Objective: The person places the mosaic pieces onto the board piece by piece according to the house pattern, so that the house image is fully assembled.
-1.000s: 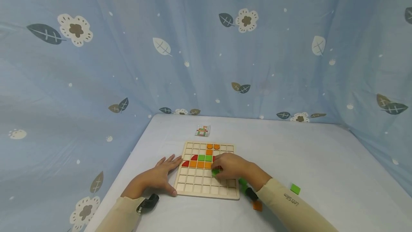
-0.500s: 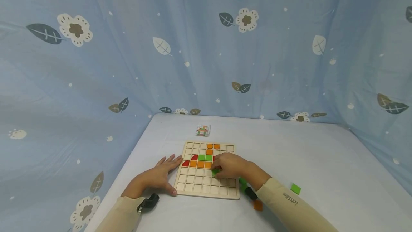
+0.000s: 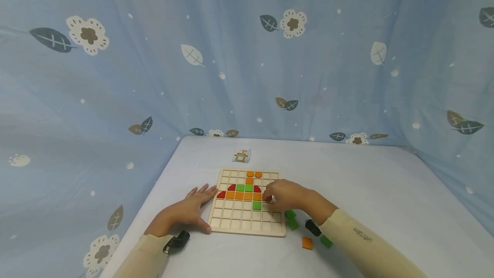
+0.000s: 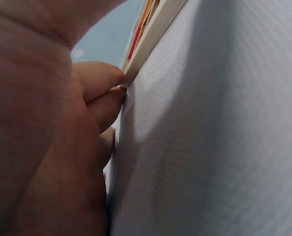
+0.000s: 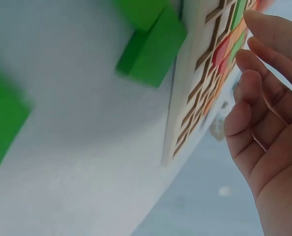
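A wooden grid board [image 3: 231,224] lies on the white table. My left hand [image 3: 189,211] rests by its left side with fingers spread, fingertips and thumb right at the edge. Several orange squares [image 3: 239,195] form a row on the grid, with two green squares [image 3: 244,188] and red curved-edged pieces [image 3: 221,194] around them. One green square [image 3: 257,205] sits in a cell below that row. Just right of it, over the board, hovers my right hand [image 3: 287,194]. Its fingers are loosely bent, and the right wrist view shows nothing between them.
Loose green blocks [image 3: 293,224] lie against the board's right side. Nearer me are an orange square [image 3: 307,243] and another green block [image 3: 326,241] by my right sleeve. A small picture card [image 3: 242,155] lies beyond the board. A blue patterned curtain [image 3: 239,63] hangs behind the table.
My right hand has let go of the green square and moved right, uncovering it in its cell along with the red and orange pieces above. My left hand stays in place.
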Action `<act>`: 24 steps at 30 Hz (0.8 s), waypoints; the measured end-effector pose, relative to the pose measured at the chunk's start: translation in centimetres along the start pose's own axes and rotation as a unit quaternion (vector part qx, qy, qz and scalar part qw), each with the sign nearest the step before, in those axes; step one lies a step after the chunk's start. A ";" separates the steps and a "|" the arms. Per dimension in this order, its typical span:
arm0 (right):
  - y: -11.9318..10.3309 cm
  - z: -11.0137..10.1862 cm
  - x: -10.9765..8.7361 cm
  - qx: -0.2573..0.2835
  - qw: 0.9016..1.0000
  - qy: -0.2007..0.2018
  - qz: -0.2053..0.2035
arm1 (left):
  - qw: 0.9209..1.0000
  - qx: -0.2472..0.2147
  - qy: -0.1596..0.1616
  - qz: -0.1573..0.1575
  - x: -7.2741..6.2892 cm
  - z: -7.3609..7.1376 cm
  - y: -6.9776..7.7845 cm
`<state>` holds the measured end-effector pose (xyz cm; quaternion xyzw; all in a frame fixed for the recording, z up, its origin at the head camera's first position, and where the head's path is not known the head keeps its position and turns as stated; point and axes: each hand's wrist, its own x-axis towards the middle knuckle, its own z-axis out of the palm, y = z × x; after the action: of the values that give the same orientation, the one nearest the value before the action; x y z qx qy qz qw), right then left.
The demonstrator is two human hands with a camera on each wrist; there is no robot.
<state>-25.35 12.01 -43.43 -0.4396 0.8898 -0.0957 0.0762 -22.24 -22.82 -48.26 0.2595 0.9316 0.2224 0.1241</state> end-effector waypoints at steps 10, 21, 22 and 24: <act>1.2 -0.5 -3.0 -0.002 0.999 -0.011 0.044 | 1.000 0.006 0.000 -0.002 0.2 0.2 -0.5; 1.9 -0.2 -5.5 -0.008 0.999 0.001 0.051 | 1.000 0.001 0.000 -0.006 0.0 0.0 0.1; 1.9 -0.1 -5.7 -0.007 0.998 0.000 0.054 | 1.000 0.001 0.000 -0.007 0.0 0.0 0.1; 1.9 0.0 -6.0 -0.001 0.998 0.000 0.059 | 1.000 0.000 0.000 -0.009 0.0 0.0 0.2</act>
<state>-23.20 17.93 -43.59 -0.3859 0.9145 -0.0905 0.0810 -22.16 -22.69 -48.14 0.2508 0.9339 0.2213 0.1265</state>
